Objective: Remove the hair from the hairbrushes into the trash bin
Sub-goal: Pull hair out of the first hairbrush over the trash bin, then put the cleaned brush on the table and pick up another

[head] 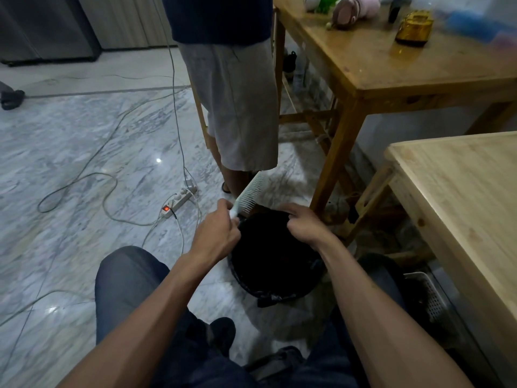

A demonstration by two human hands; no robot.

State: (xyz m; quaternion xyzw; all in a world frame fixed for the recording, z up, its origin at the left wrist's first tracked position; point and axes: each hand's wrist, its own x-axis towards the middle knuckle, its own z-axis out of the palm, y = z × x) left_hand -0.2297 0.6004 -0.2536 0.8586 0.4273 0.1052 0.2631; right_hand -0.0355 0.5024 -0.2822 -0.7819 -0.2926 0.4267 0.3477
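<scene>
A pale hairbrush (249, 196) with white bristles points up and to the right above the far left rim of the trash bin. My left hand (219, 230) grips its handle. The trash bin (275, 287) is round, lined with a black bag, and stands on the floor between my knees. My right hand (303, 223) hovers over the bin's far side with its fingers curled closed. Whether it pinches any hair cannot be made out against the dark bag.
A person in grey shorts (237, 107) stands just beyond the bin. A power strip (179, 201) and loose cables lie on the marble floor to the left. Two wooden tables (397, 77) (461, 197) stand at the right, a metal basket (428, 295) below the near one.
</scene>
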